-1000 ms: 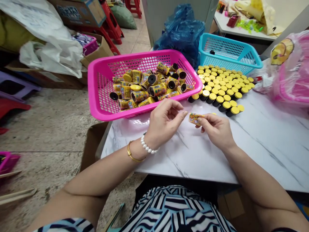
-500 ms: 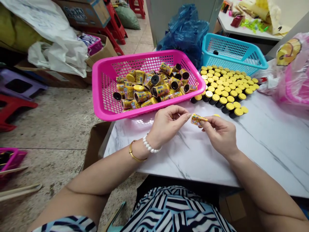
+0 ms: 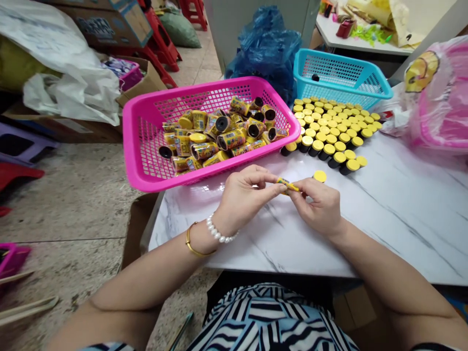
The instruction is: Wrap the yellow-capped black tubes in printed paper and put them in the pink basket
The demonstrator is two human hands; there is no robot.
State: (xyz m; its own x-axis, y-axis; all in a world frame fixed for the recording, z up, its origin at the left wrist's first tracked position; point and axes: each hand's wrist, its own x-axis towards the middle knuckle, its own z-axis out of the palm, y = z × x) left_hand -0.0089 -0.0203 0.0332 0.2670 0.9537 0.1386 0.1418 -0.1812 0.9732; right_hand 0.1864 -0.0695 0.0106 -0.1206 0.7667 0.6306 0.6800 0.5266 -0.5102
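A small yellow printed label sleeve (image 3: 288, 184) is pinched between both my hands, just above the table. My left hand (image 3: 245, 197), wearing a pearl bracelet and a gold bangle, grips its left end between thumb and fingertips. Thumb and forefinger of my right hand (image 3: 319, 207) close on the other end. Right behind that hand stands a single yellow-capped container (image 3: 320, 176), its lower part hidden. Farther back, several rows of black containers with yellow caps (image 3: 338, 158) stand upright. A pink basket (image 3: 133, 146) to the left holds many labelled containers (image 3: 231, 140) lying in a jumble.
A turquoise basket (image 3: 380, 90) stands behind the rows, with a blue plastic bag (image 3: 263, 48) to its left. At the right is a pink plastic bag (image 3: 438, 107). The marble-patterned table (image 3: 395, 234) ends close to my body. Boxes and stools crowd the floor at left.
My left hand has come up to the label sleeve and taken hold of its left end; before, only my right hand held it. The single yellow-capped container shows more fully now.
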